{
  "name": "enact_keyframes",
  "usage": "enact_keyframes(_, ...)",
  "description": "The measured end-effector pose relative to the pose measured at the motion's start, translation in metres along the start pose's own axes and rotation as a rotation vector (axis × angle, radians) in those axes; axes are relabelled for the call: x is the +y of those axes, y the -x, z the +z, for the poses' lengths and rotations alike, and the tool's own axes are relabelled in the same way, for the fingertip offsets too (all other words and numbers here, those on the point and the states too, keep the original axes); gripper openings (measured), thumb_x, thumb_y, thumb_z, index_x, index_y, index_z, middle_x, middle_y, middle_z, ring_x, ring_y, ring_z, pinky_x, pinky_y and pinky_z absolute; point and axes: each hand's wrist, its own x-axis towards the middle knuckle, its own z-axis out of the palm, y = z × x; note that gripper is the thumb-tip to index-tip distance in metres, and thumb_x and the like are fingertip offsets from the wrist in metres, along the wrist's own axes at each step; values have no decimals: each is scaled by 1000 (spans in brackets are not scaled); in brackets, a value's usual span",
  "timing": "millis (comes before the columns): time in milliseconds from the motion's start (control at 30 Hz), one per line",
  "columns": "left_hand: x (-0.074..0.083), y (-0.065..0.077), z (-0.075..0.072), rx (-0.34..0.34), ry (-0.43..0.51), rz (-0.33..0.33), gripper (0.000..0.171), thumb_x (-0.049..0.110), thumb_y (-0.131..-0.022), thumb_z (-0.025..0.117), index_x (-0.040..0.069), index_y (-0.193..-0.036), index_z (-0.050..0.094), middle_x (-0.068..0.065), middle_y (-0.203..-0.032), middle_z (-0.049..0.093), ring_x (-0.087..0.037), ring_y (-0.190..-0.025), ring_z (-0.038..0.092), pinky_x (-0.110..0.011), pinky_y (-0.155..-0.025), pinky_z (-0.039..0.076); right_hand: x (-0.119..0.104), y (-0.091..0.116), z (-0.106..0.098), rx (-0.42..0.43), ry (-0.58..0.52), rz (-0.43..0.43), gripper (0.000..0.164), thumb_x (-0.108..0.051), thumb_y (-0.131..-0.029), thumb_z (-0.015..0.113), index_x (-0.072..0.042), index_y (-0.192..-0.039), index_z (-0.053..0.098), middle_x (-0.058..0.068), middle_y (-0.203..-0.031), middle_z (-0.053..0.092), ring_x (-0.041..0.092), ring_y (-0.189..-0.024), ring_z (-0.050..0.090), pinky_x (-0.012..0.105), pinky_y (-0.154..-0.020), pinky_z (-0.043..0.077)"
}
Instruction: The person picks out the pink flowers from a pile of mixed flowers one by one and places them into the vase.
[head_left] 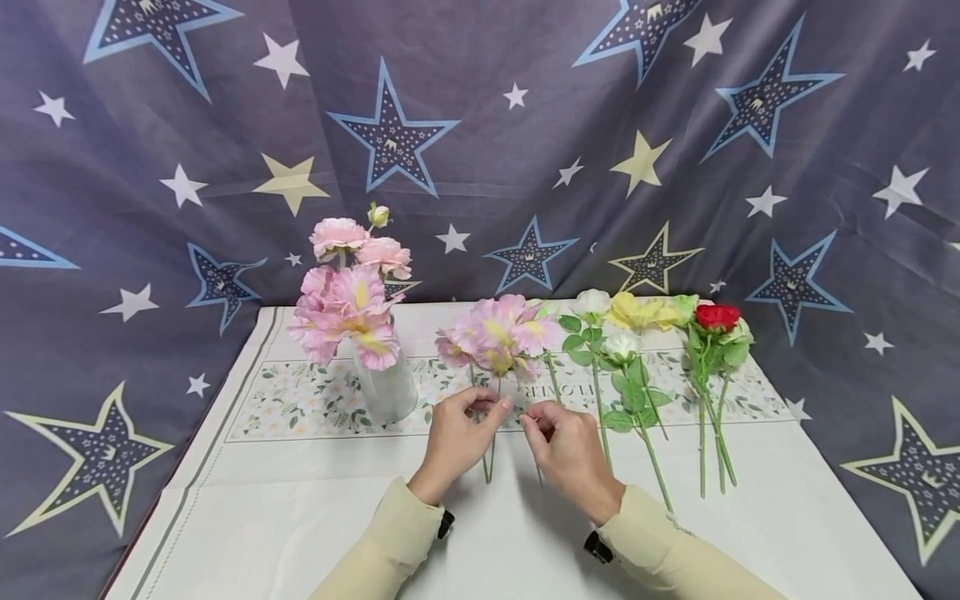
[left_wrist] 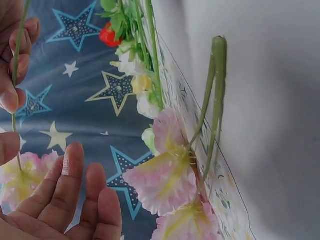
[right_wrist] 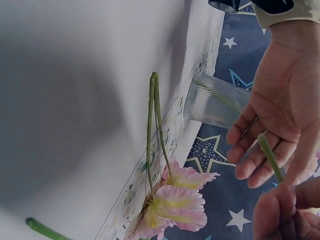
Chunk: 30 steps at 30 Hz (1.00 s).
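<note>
My right hand (head_left: 567, 450) pinches the green stem (left_wrist: 18, 60) of a pink and yellow flower (left_wrist: 20, 180) between thumb and fingertips. In the right wrist view the stem's cut end (right_wrist: 262, 139) sticks out past these fingers. My left hand (head_left: 463, 433) is close beside it, fingers (left_wrist: 75, 165) loosely extended and its thumb tip overlapping the stem just below the bloom. Two more pink flowers (right_wrist: 177, 205) lie under the hands, stems pointing toward me. Left of the hands stands a clear ribbed vase (head_left: 390, 392) holding pink blooms (head_left: 348, 304) and a small bud (head_left: 378, 216).
Right of the hands lie white flowers (head_left: 622, 345) with leafy stems, a yellow flower (head_left: 641, 312) and a red rose (head_left: 717, 317). A floral-printed band crosses the white tablecloth (head_left: 300, 517). Behind the table hangs a dark star-patterned curtain (head_left: 480, 117).
</note>
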Motion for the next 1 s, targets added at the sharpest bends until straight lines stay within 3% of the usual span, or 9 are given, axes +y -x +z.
enact_keyframes(133, 1, -1, 1, 4, 14, 13, 24, 38, -96, 73, 15, -100, 78, 7, -85, 74, -9, -79, 70, -45, -79, 57, 0, 1, 2, 0, 2, -13, 12, 5, -84, 79, -5, -81, 73, 0, -64, 69, 2, -51, 59, 12, -47, 45)
enact_keyframes(367, 3, -3, 4, 5, 30, 22, 19, 33, -95, 75, 15, -99, 78, 7, -84, 74, -7, -76, 68, -38, -77, 55, -2, 4, 7, -3, -5, -29, 13, 6, -82, 80, -4, -81, 73, 1, -64, 69, 3, -51, 59, 11, -47, 44)
enact_keyframes(567, 5, -4, 6, 17, 78, 27, 13, 25, -94, 76, 13, -97, 78, 5, -86, 75, -9, -76, 69, -43, -78, 57, -4, 5, 9, -14, 4, -37, 13, 6, -81, 81, -5, -80, 73, 0, -63, 68, 2, -50, 57, 11, -46, 43)
enact_keyframes(767, 8, -4, 7, 36, 122, 33, 8, 16, -94, 75, 8, -91, 77, 1, -85, 75, -12, -76, 70, -33, -78, 59, -3, 7, 10, -17, -2, -51, 13, 6, -80, 82, -4, -80, 74, 0, -63, 68, -1, -50, 56, 11, -46, 43)
enact_keyframes(1000, 9, -3, 7, 49, 112, 2, 8, 12, -92, 77, 12, -84, 77, 6, -77, 72, -10, -72, 67, -29, -74, 56, -4, 8, 12, -35, -6, -40, 12, 4, -82, 81, -5, -81, 74, -3, -61, 67, -3, -50, 54, 11, -45, 43)
